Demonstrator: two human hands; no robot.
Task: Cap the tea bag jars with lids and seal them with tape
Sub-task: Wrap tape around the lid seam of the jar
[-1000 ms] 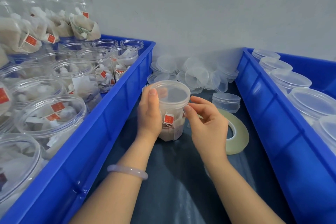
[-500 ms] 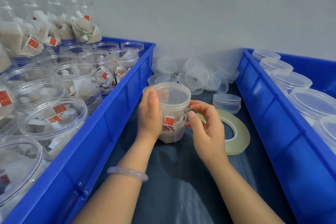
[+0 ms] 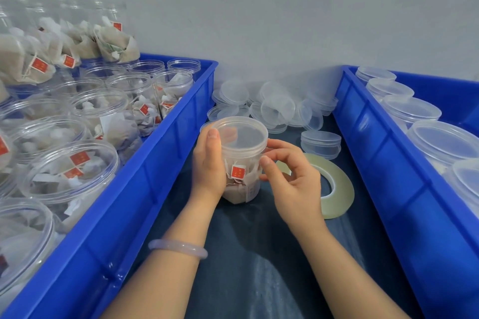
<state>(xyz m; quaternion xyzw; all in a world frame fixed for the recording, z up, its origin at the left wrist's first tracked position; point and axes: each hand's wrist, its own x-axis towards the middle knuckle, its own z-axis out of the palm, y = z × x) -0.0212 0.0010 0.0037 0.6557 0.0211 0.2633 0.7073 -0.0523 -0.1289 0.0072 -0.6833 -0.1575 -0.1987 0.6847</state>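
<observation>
A clear tea bag jar (image 3: pixel 242 176) with a red-tagged bag inside stands on the dark surface between two bins. A translucent lid (image 3: pixel 243 134) sits on top of it. My left hand (image 3: pixel 207 165) grips the jar's left side, thumb up against the lid rim. My right hand (image 3: pixel 293 184) holds the right side just below the lid, with thumb in front and index finger curled behind. A roll of clear tape (image 3: pixel 337 189) lies flat right of the jar, partly behind my right hand.
The blue bin on the left (image 3: pixel 155 163) holds several open jars of tea bags (image 3: pixel 70 163). The blue bin on the right (image 3: pixel 375 150) holds several capped jars (image 3: pixel 445 140). Loose lids (image 3: pixel 277 108) are piled by the wall, and a short stack of lids (image 3: pixel 321 142) stands nearer.
My right hand has shifted around the jar's right side, the thumb sliding forward along the lid seam. The left hand keeps its grip and the jar stays in place.
</observation>
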